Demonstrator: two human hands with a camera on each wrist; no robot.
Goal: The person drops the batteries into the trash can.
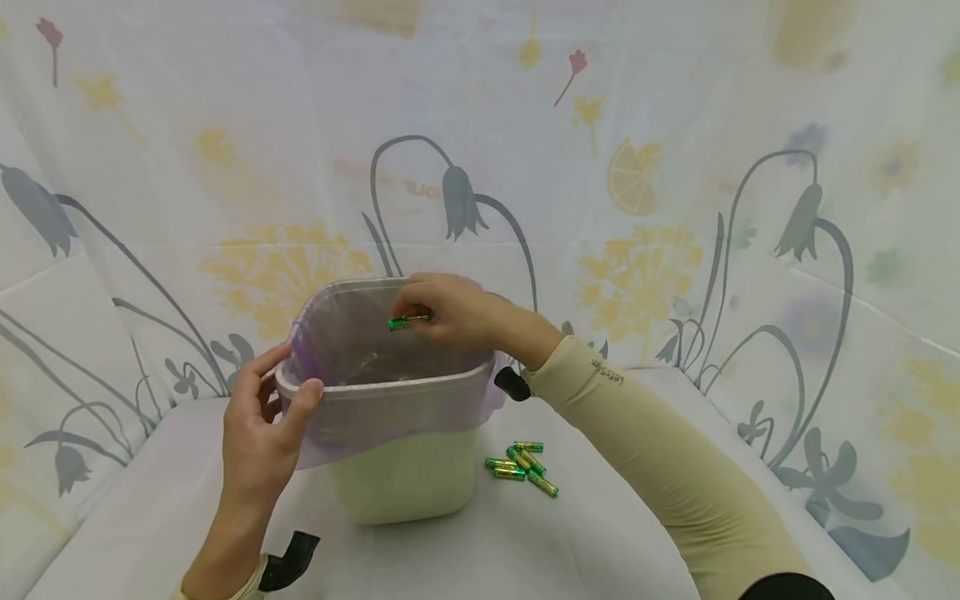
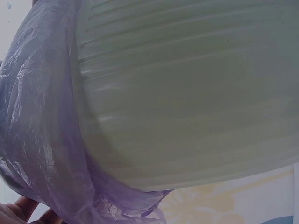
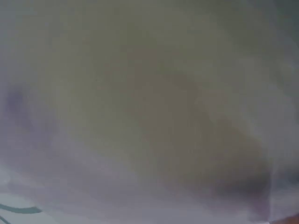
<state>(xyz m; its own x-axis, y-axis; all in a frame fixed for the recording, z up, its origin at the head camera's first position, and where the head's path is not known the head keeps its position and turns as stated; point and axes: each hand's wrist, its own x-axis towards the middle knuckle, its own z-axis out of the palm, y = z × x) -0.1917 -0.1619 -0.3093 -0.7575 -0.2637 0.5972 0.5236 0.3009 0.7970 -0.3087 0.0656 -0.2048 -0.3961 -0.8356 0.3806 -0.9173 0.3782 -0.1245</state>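
A pale green bin (image 1: pixel 405 479) stands on the white surface, lined with a thin purple plastic bag (image 1: pixel 390 417) folded over its rim. My left hand (image 1: pixel 262 425) grips the rim at the near left corner, thumb on the front side and fingers round the left. Over the bin's opening, my right hand (image 1: pixel 457 312) pinches a green and gold battery (image 1: pixel 409 321) that lies roughly level. The left wrist view shows the ribbed wall of the bin (image 2: pixel 187 102) and the bag's loose edge (image 2: pixel 46 116). Blurred bag and bin fill the right wrist view.
Several more green and gold batteries (image 1: pixel 521 462) lie in a loose group on the white cloth (image 1: pixel 570 533), just right of the bin's base. A white curtain (image 1: pixel 480 100) printed with flowers hangs behind and along both sides.
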